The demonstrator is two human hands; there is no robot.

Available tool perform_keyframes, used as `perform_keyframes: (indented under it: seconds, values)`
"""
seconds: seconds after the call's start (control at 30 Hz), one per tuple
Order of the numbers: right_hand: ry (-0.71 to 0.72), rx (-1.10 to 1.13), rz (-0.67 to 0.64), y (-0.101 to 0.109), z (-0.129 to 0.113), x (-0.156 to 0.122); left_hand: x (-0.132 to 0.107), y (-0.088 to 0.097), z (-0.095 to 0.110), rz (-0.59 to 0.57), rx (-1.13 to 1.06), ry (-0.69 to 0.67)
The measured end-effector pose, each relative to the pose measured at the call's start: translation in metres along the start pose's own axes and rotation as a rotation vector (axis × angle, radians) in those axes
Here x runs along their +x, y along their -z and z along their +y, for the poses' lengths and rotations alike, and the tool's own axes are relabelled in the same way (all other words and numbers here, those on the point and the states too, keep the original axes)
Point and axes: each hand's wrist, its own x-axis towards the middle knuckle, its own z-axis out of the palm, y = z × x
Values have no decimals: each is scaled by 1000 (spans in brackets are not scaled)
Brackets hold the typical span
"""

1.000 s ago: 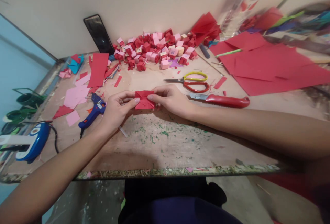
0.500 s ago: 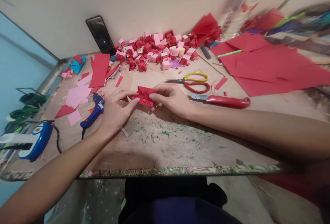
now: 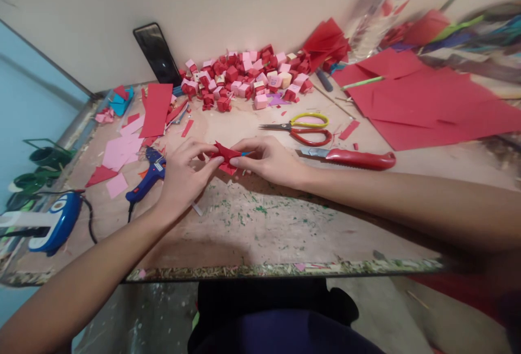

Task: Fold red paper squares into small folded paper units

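A small piece of folded red paper point(image 3: 224, 159) is pinched between my two hands over the middle of the table. My left hand point(image 3: 188, 168) grips its left side with thumb and fingers. On the other side, my right hand point(image 3: 265, 161) presses the paper between thumb and forefinger; a bit of blue shows beside these fingers. Just behind my right hand lie scissors point(image 3: 301, 127) with one yellow and one red handle. A knife with a red handle point(image 3: 360, 159) rests to the right of that hand.
Many small red and pink folded paper cubes point(image 3: 244, 78) are heaped against the wall. A phone point(image 3: 157, 54) leans there. A blue glue gun point(image 3: 146, 176) lies left of my hands, near pink paper point(image 3: 118, 151). Large red sheets point(image 3: 427, 101) spread at right.
The red paper has gone from a flatter, open square to a more folded, pointed shape between my fingers. Both hands stay at nearly the same spot.
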Motion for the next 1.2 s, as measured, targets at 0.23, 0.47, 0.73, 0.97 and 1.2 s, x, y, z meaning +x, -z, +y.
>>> perform_keyframes:
  seconds: [0.23,0.47,0.73,0.97,1.2]
  values:
    - [2,-48,43,0,-4,-1,1,-2,-1,-32,2,-27]
    - [-134,91,125,-1,2,1,3,-1,-1,17,-110,45]
    - [-119,140,137,-1,4,1,10,-3,-3,117,-276,188]
    - [-116,76,103,0,3,0,5,-5,0,-196,-403,313]
    - [-13,171,301,-1,7,2,8,-3,2,-43,-338,341]
